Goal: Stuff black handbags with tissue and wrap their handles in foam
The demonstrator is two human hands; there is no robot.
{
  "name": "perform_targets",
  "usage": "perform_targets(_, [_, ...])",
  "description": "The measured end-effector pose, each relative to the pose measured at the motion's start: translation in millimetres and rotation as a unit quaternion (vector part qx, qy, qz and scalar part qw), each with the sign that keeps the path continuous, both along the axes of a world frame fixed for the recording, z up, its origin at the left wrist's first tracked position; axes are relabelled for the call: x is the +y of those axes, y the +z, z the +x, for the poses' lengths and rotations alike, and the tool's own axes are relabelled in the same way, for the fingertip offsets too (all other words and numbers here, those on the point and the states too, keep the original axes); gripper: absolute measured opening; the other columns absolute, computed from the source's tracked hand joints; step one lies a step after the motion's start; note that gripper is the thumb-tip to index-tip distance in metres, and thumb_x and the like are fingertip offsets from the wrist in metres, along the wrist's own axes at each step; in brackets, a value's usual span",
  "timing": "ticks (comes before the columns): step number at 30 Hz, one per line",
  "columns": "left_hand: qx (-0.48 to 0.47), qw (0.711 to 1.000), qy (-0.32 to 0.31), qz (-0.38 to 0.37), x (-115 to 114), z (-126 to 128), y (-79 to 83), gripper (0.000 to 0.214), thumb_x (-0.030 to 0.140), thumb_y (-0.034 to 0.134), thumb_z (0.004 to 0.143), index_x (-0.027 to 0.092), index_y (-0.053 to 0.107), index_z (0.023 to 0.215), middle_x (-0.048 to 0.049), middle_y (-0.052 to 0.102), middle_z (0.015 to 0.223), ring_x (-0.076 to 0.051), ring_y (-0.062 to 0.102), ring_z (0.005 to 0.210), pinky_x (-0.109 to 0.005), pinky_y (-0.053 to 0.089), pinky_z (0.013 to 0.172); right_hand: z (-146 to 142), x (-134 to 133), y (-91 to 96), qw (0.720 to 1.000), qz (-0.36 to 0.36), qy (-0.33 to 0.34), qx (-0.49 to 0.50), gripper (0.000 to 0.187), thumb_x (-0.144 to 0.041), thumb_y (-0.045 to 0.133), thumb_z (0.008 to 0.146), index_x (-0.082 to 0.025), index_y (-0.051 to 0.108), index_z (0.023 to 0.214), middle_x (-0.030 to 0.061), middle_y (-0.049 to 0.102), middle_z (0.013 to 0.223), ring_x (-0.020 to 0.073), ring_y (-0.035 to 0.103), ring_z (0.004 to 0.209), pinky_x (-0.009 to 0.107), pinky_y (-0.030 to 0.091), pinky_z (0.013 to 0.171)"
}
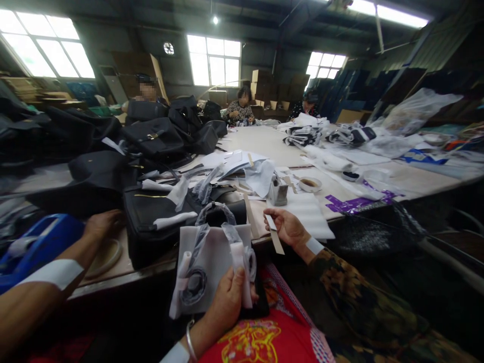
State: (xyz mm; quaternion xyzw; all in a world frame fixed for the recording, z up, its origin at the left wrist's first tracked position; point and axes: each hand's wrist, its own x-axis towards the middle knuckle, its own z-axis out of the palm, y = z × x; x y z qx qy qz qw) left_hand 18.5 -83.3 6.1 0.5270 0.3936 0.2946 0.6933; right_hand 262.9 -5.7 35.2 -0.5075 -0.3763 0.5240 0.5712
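Dim overall, windows (pixel 214 60) glaring white behind, tube light (pixel 393 14) overhead, deep shadow below table (pixel 260 143), edges stretched, blurred.

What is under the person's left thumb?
The left hand grips a white foam-like roll in front of a pale sheet. Whatever the roll wraps is covered and cannot be seen.

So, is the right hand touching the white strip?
Touching. The head view shows the right hand gripping the white strip near its upper end.
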Motion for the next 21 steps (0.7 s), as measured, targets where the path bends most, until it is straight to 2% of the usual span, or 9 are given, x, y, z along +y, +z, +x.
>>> perform_targets(1, [-0.001,1.0,-0.002,0.0,-0.1,-0.3,-1.8,0.055,0.072,0.043,0.092,0.019,0.056,0.09,-0.0022,0.066,0.064,-0.018,0.059,0.057,-0.029,0.047,0.057,-1.8,-5.6,2.5,1.0,-0.007,0.009,0.008,0.028,-0.032,0.07,0.069,-0.018,0.063,0.092,0.0026,0.064,0.072,0.0145,0.06,0.059,0.029,0.055,0.054])
perform_targets(3, [-0.005,1.0,-0.004,0.0,-0.3,-0.6,-5.8,0.053,0.07,0.041,0.094,0.019,0.055,0.091,-0.002,0.065,0.065,-0.018,0.059,0.058,-0.029,0.048,0.057,-7.3,-19.1,6.5,0.999,-0.014,0.033,0.032,0.049,-0.024,0.078,0.064,-0.019,0.062,0.111,0.0004,0.066,0.077,0.015,0.063,0.062,0.027,0.055,0.052])
perform_targets(5, [-0.01,1.0,-0.003,-0.001,-0.7,-0.8,-9.1,0.052,0.068,0.04,0.096,0.019,0.055,0.092,-0.0017,0.064,0.064,-0.017,0.059,0.057,-0.029,0.047,0.056,-14.3,-34.7,8.2,0.997,-0.017,0.07,0.023,0.067,-0.023,0.082,0.064,-0.021,0.057,0.126,-0.0009,0.068,0.08,0.0157,0.066,0.063,0.024,0.053,0.048])
perform_targets(7, [-0.012,1.0,-0.001,-0.004,-1.2,-0.9,-10.2,0.051,0.067,0.039,0.097,0.018,0.055,0.093,-0.0016,0.064,0.064,-0.016,0.057,0.055,-0.028,0.046,0.054,-21.0,-50.9,7.2,0.992,-0.038,0.123,-0.016,0.059,-0.029,0.083,0.07,-0.017,0.061,0.124,0.0009,0.07,0.077,0.0161,0.068,0.062,0.024,0.053,0.048])
perform_targets(10, [-0.015,1.0,0.001,-0.01,-2.0,-1.4,-7.6,0.053,0.068,0.041,0.096,0.017,0.055,0.097,-0.0015,0.065,0.066,-0.015,0.056,0.054,-0.027,0.045,0.052,-28.2,-72.6,3.5,0.972,-0.09,0.197,-0.094,0.032,-0.041,0.077,0.08,-0.013,0.071,0.095,0.0042,0.071,0.072,0.0144,0.066,0.056,0.024,0.051,0.05])
perform_targets(13, [-0.021,1.0,0.006,-0.019,-3.5,-1.4,-3.7,0.053,0.069,0.044,0.095,0.016,0.056,0.098,-0.0012,0.065,0.066,-0.015,0.057,0.054,-0.026,0.046,0.053,-32.0,-85.6,1.9,0.947,-0.093,0.242,-0.19,0.028,-0.042,0.065,0.088,-0.016,0.074,0.091,0.0016,0.07,0.068,0.0128,0.061,0.05,0.023,0.046,0.047])
perform_targets(17, [-0.025,0.999,0.025,-0.033,-7.8,-0.1,0.5,0.054,0.07,0.045,0.093,0.017,0.055,0.098,-0.0011,0.066,0.066,-0.015,0.059,0.055,-0.025,0.045,0.051,-35.4,-88.6,3.9,0.906,0.009,0.242,-0.347,0.022,-0.022,0.057,0.089,-0.019,0.076,0.098,0.0029,0.076,0.084,0.0176,0.068,0.074,0.026,0.051,0.067])
perform_targets(21, [0.022,0.999,0.042,-0.007,-12.2,1.2,5.8,0.055,0.072,0.046,0.091,0.018,0.054,0.094,-0.0014,0.067,0.064,-0.015,0.06,0.052,-0.025,0.044,0.048,-41.2,-85.1,7.1,0.876,0.01,0.225,-0.427,0.016,-0.019,0.058,0.086,-0.018,0.073,0.09,0.0038,0.074,0.079,0.0177,0.065,0.07,0.027,0.047,0.065])
